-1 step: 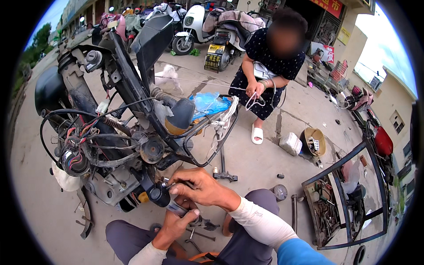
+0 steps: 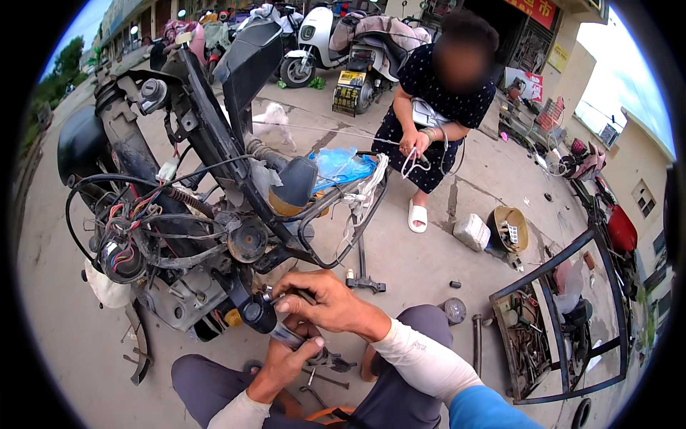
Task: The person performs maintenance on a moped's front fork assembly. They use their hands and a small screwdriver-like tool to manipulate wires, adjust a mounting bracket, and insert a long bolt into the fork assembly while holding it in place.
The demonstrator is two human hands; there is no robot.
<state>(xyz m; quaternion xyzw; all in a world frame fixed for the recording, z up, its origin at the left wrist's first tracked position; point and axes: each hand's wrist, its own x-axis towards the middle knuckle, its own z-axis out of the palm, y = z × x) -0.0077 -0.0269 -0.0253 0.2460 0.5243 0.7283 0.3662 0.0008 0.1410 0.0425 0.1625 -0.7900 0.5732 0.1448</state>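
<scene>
A stripped scooter frame with loose wiring stands at my left. From its lower end juts a dark fitting with a round cap, joined to a silvery fork tube. My left hand is closed around that tube, thumb along its side. Above it, my right hand pinches at the fitting beside a small bolt. Whatever lies between its fingers is mostly hidden; a thin dark part shows there. Several metal tools, including a rod-like one, lie on the ground beneath my hands.
Another person crouches beyond the frame, holding a white cord. A blue plastic bag rests on the frame. To the right are a tan bowl, a metal pipe, a tool box and a black metal frame.
</scene>
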